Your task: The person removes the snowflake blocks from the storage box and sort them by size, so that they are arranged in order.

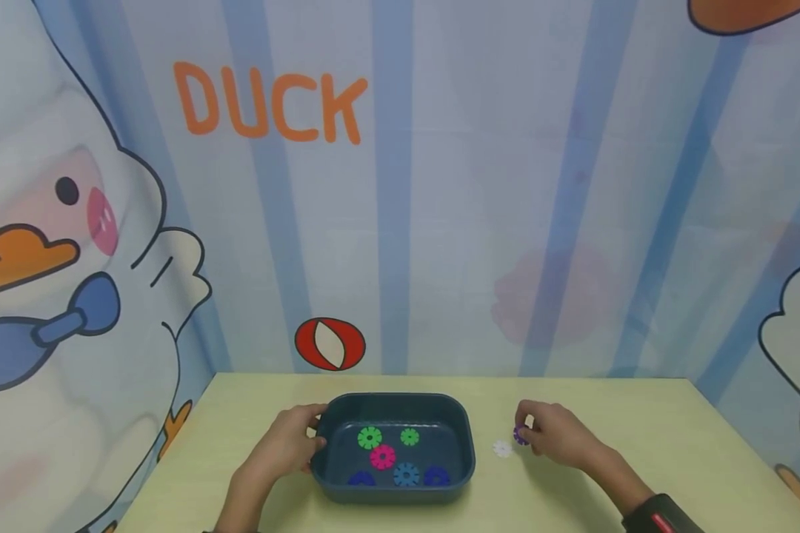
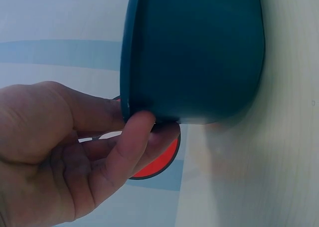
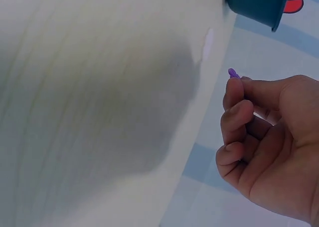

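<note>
Plastic purple disc (image 1: 521,435), small, notched, judged light, stiff and slippery, is pinched at its rim by the right hand (image 1: 555,436) just above the counter (image 1: 640,444). The teal tray (image 1: 463,433) edge is gripped by the left hand (image 1: 287,444), best held there.

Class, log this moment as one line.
left hand: holds tray rim | right hand: pinches purple disc | white disc: on table
</note>
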Motion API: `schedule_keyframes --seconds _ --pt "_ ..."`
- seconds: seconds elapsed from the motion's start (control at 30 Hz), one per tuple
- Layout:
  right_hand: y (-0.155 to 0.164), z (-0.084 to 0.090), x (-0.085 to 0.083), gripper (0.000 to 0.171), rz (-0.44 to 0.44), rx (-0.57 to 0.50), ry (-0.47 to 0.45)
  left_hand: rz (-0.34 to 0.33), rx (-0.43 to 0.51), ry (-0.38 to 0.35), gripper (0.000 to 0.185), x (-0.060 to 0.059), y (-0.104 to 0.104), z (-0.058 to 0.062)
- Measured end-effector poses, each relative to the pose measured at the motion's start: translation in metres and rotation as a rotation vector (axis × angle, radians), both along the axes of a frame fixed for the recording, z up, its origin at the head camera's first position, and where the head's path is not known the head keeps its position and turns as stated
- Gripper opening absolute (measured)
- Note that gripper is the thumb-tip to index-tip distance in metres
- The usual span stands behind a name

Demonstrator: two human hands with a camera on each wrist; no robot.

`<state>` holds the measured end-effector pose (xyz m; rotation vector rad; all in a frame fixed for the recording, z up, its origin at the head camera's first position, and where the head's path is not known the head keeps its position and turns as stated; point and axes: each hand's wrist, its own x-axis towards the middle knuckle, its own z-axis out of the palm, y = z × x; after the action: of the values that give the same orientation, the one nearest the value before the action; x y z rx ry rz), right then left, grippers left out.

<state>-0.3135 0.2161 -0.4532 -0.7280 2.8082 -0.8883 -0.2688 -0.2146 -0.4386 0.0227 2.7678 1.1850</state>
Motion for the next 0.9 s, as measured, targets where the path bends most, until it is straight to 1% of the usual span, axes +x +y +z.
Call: schedule_keyframes --seconds 0.17,0.27,0.6,0.8,0.9 --pt "0.003 -0.005 -0.003 0.005 -0.016 0.006 -0.090 -0.006 0.001 0.006 0.054 0.000 -0.001 0.000" --pt "0.004 -0.008 -0.004 0.005 -0.028 0.014 -0.121 -0.009 0.004 0.008 0.054 0.000 -0.001 0.000" --pt "0.002 -0.017 -0.009 0.005 -0.050 0.039 -0.150 -0.018 0.016 0.000 0.054 -0.001 -0.003 -0.001" --pt "-0.001 -0.015 -0.009 0.005 -0.055 0.068 -0.146 -0.025 0.001 -0.003 0.055 -0.001 -0.003 0.001" --pt "-0.002 -0.015 -0.009 0.005 -0.062 0.075 -0.149 -0.026 0.011 0.006 0.054 0.000 -0.003 0.001"
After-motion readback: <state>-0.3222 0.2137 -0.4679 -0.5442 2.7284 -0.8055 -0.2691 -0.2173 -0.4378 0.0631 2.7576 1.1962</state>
